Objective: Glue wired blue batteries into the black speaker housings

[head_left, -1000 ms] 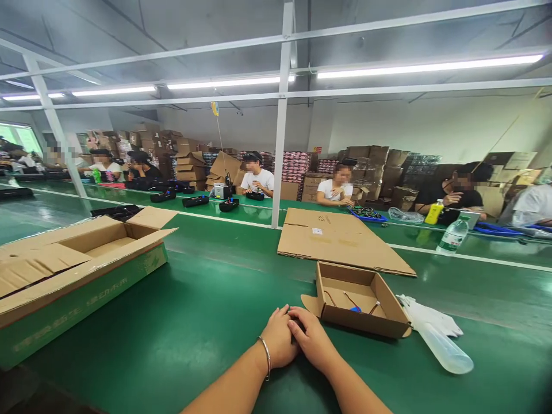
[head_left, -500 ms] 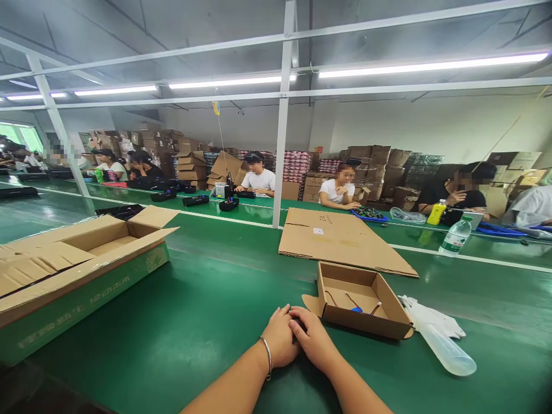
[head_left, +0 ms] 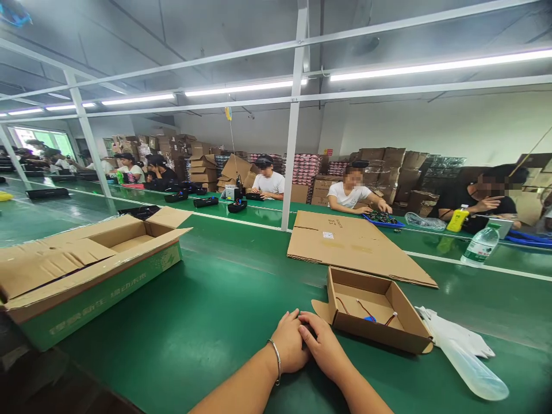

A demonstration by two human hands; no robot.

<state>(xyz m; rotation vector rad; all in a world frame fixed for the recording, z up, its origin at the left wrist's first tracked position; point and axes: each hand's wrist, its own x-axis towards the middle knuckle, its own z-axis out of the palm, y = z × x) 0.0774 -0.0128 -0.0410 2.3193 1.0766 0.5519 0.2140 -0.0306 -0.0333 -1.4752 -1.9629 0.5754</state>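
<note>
My left hand [head_left: 290,343], with a silver bangle [head_left: 276,362] at the wrist, rests on the green tabletop [head_left: 207,339]. My right hand [head_left: 324,345] leans against it, its fingers bent over the left fingers. Both hands are closed, and no object shows in them; the space beneath the palms is hidden. Just right of my fingertips stands an open cardboard box [head_left: 379,333]. Inside it are thin wires with white connectors [head_left: 391,318] and a small blue piece [head_left: 370,318].
To the left sits a long green-printed carton [head_left: 112,293] with raised flaps. Flattened cardboard [head_left: 349,244] lies behind the small box. A white glove [head_left: 468,333], a translucent elongated plastic object [head_left: 478,374] and a water bottle [head_left: 482,246] are at right. Co-workers [head_left: 268,179] sit across the table.
My view has turned a little left, so the scene sits further right. My hands stay together. A co-worker in white across the table has brought a hand down to the blue tray.
</note>
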